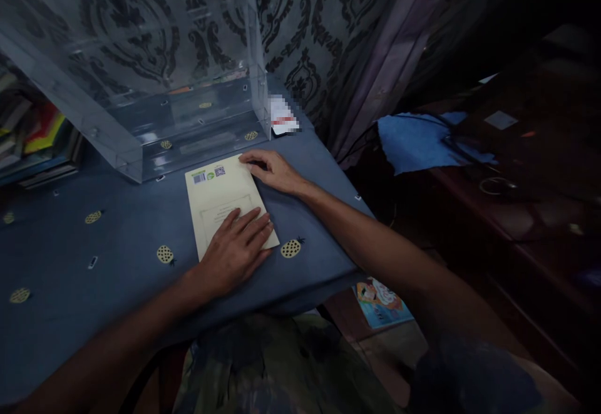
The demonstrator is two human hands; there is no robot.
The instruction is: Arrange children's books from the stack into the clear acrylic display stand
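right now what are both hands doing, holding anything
Left hand: open, flat on the cream booklet, gripping nothing.
Right hand: open, fingers resting on the booklet's far corner, not gripping.

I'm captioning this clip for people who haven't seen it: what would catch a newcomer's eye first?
First the pale booklet, lying flat mid-table on the blue cloth printed with small pineapples. The left hand presses flat on its near end, and the right hand touches its far right corner. Just behind it stands a large clear plastic box, in front of a dark curtain with a damask pattern.
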